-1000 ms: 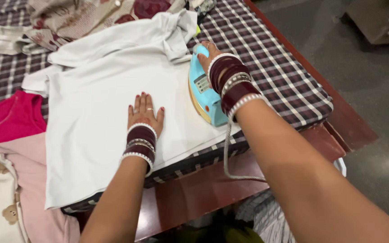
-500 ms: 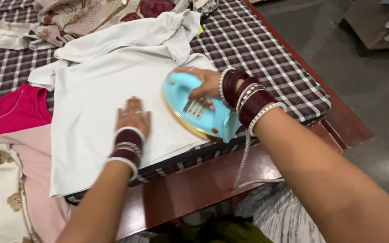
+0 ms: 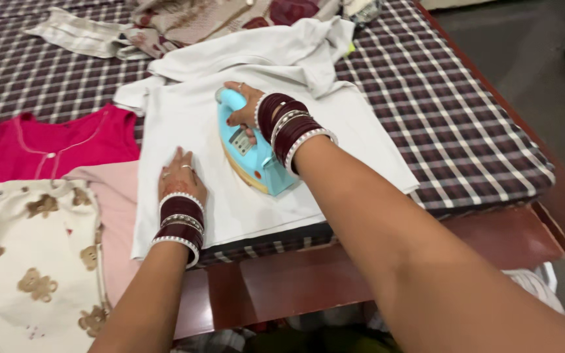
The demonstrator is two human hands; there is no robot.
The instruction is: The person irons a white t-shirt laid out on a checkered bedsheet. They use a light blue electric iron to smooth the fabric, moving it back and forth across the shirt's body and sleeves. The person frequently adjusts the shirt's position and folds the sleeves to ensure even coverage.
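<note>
Nearest the camera, the dark red wooden frame [image 3: 335, 274] of the bed runs across the lower part of the view, with the checked maroon-and-white cover [image 3: 452, 117] stretched over the mattress above it.

Just past that edge, the left hand [image 3: 178, 173] lies flat on the near left part of the white shirt [image 3: 184, 117], fingers spread and closed on nothing, simply pressing the cloth down. Stacked maroon and white bangles [image 3: 178, 219] cover that wrist. The shirt looks like thin, soft knit that slides and bunches easily, so it probably needs a flat palm beside the iron to stay taut; pinching it would likely raise a ridge.

A little further in, the right hand [image 3: 246, 108] is wrapped around the top handle of the light blue electric iron [image 3: 250, 153], fingers curled closed over it. The iron rests soleplate-down on the middle of the shirt, nose pointing away towards the collar end. It appears rigid and fairly weighty, with a hot metal base, so the handle is the only sensible place to hold it; the smooth sole should glide readily over the cotton.

To the left of the shirt lie a cream garment printed with teddy bears [image 3: 27, 261], a pale pink piece [image 3: 109, 196] partly under the shirt's edge, and a bright pink top [image 3: 53, 147]. Farthest off, the shirt's sleeves and collar [image 3: 276, 46] are rumpled, touching a floral patterned cloth [image 3: 210, 19].
</note>
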